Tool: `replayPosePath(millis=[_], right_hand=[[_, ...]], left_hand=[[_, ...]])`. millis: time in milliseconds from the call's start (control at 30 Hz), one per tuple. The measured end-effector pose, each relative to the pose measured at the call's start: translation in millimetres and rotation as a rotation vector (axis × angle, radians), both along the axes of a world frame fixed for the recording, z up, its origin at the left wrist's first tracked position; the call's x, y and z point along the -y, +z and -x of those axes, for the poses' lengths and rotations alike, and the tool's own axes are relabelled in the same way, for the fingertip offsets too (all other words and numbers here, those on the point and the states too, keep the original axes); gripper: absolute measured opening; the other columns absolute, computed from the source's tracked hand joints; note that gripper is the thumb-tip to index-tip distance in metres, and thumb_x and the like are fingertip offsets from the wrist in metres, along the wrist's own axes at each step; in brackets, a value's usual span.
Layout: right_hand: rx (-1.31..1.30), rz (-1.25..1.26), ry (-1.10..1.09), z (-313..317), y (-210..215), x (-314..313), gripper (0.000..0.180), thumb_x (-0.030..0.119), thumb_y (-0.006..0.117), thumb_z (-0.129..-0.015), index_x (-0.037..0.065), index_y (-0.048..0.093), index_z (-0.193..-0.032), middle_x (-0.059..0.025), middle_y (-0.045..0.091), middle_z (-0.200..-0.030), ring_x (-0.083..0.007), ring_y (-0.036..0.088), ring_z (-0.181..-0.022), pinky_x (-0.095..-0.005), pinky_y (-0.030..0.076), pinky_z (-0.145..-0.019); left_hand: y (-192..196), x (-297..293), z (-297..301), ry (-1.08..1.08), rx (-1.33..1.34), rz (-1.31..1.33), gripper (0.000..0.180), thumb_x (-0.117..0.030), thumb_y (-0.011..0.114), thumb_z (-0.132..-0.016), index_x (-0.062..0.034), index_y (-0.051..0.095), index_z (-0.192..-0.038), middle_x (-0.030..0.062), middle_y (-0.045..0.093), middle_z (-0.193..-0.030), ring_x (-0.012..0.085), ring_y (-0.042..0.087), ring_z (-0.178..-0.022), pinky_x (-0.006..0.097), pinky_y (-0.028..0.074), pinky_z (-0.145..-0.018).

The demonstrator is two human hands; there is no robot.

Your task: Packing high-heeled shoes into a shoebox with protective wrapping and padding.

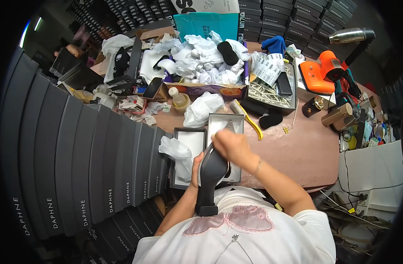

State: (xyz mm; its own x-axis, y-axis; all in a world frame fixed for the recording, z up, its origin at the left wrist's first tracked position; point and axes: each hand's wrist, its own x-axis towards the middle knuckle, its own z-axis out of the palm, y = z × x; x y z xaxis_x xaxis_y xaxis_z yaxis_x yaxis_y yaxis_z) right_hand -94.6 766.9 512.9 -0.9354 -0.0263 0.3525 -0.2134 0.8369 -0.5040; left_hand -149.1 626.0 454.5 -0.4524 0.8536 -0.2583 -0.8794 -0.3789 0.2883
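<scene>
Black high-heeled shoe is up close at the worktop's near edge, left hand wrapped around its side. Right hand is closed over the toe, looks like rubbing or stuffing it, hard to tell. Open shoebox waits behind; next move needs a gentle set-down inside. Yellow brush farther back.

A shoe stockroom or packing workshop: stacked dark shoe boxes line the walls, with crumpled tissue paper heaped across a cluttered counter.
</scene>
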Motion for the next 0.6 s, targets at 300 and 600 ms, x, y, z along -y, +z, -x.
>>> replayPosePath(millis=[300,600], right_hand=[[0.238,-0.058,-0.062,13,0,-5,0.009,0.017,0.062,-0.077,0.011,0.057,-0.072,-0.0072,0.057,-0.062,-0.0281,0.063,-0.057,-0.0403,0.049,-0.046],[0.205,0.19,-0.219,17,-36,-52,0.018,0.025,0.059,-0.088,0.007,0.057,-0.082,-0.012,0.06,-0.069,-0.0347,0.062,-0.065,-0.0422,0.049,-0.056]], left_hand=[[-11,0,-4,-0.009,-0.018,-0.071,0.055,-0.043,0.035,-0.095,0.0004,0.049,-0.126,0.0137,0.062,-0.113,0.0236,0.061,-0.103,0.036,0.047,-0.095],[-40,19,59,0.24,-0.402,0.265,0.049,-0.033,0.039,-0.095,-0.0028,0.046,-0.133,0.0101,0.06,-0.115,0.0174,0.061,-0.1,0.029,0.051,-0.084]])
